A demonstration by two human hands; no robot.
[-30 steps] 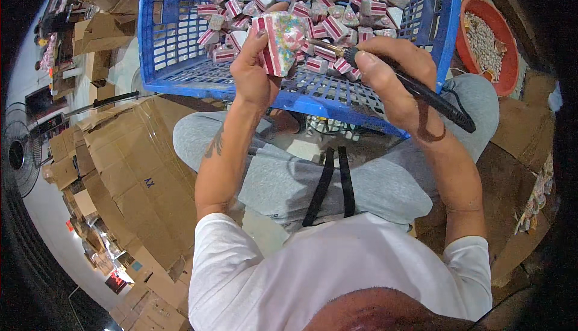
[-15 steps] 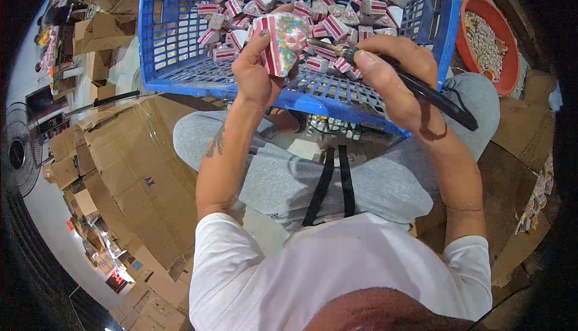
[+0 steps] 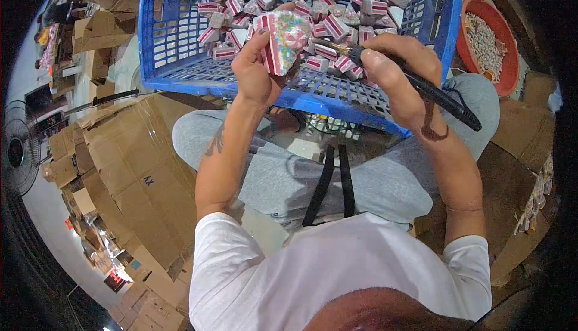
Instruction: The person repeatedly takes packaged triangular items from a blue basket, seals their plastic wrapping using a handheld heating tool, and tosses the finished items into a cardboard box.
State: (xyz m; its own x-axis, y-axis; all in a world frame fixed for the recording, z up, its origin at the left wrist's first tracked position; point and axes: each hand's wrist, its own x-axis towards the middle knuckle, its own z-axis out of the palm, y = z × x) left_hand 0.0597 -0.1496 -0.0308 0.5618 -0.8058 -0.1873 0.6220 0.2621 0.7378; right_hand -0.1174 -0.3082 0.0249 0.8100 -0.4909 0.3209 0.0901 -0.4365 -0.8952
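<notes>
My left hand point(image 3: 256, 69) is closed round a toy cake slice point(image 3: 290, 30) with red and white layered sides and a pastel-speckled top. It holds the slice above the near part of a blue plastic crate point(image 3: 198, 87). Between the thumb and fingers of my right hand point(image 3: 400, 72) is a black-handled soldering iron point(image 3: 436, 95), its metal tip pointing left at the slice. Tip and slice edge lie very close together; whether they touch I cannot tell. Beneath both hands, many smaller red-and-white cake-slice pieces point(image 3: 337, 28) fill the crate.
An orange-red basin point(image 3: 512, 72) of small pale pieces stands right of the crate. Flattened cardboard point(image 3: 138, 168) covers the floor at left, with a fan point(image 3: 21, 150) beyond it. My crossed legs point(image 3: 277, 174) sit close to the crate's near rim.
The soldering iron and my right hand have shifted slightly to the right, drawing the tip a little back from the slice. My left hand and the slice have barely moved.
</notes>
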